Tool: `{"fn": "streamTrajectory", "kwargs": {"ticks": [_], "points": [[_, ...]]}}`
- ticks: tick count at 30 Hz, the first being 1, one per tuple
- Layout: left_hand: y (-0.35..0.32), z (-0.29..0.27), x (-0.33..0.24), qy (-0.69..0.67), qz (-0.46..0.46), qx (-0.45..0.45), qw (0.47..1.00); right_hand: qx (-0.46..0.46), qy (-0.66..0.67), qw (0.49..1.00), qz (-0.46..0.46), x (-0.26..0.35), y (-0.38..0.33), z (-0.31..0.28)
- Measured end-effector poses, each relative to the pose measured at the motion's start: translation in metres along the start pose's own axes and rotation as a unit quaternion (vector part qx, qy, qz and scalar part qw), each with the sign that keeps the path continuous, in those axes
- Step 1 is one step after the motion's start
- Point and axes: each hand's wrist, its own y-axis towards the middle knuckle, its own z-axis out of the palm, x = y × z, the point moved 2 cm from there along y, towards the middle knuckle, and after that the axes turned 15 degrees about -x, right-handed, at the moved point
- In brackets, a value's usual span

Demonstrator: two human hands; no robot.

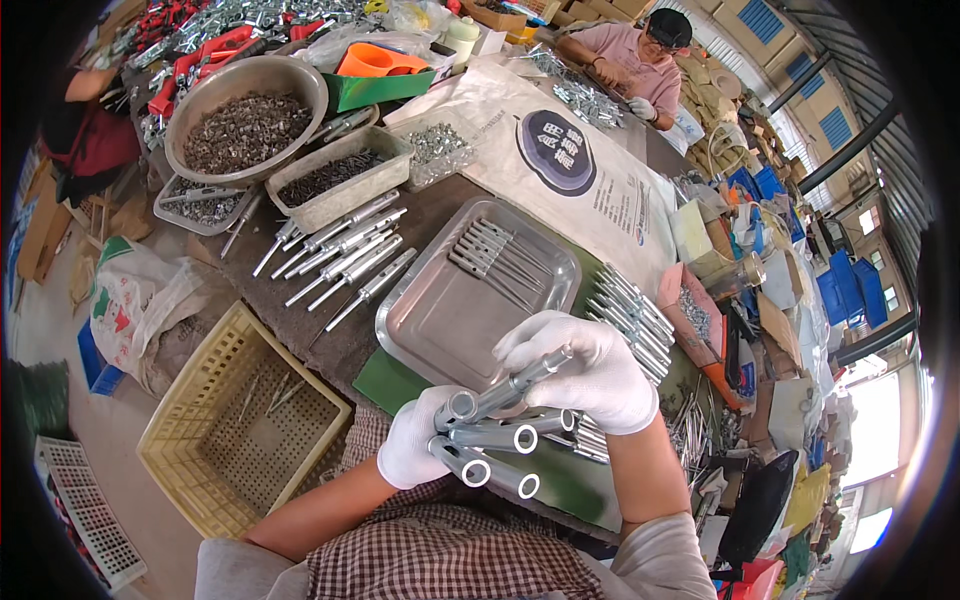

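White gloves cover both of my hands. My left hand (410, 442) is closed around a bunch of silver metal tubes (495, 438), their open round ends fanned toward my body. My right hand (592, 368) grips the upper end of one tube, which slants up from the bunch. Just beyond my hands lies a shallow metal tray (428, 325), with a row of slim rods with thicker holed ends (492, 262) in its far half. To the right of the tray, more silver tubes (640, 325) lie stacked, partly hidden behind my right hand.
Left of the tray, several silver rods (345, 262) lie beside a tub of dark screws (330, 185) and a bowl of small metal parts (250, 135). A yellow crate (245, 420) stands at lower left. Across the table a person (640, 70) works; a pink bin (690, 315) is at right.
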Motion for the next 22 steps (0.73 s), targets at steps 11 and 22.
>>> {"fn": "streamTrajectory", "kwargs": {"ticks": [11,22], "points": [[0.005,-0.003,0.004,0.068,0.161,-0.016,0.984,-0.155,-0.186,0.965,-0.102,0.004,0.023,-0.020],[0.005,-0.001,-0.014,0.089,0.244,-0.029,0.965,-0.125,-0.641,0.753,-0.084,-0.075,0.102,-0.027]]}}
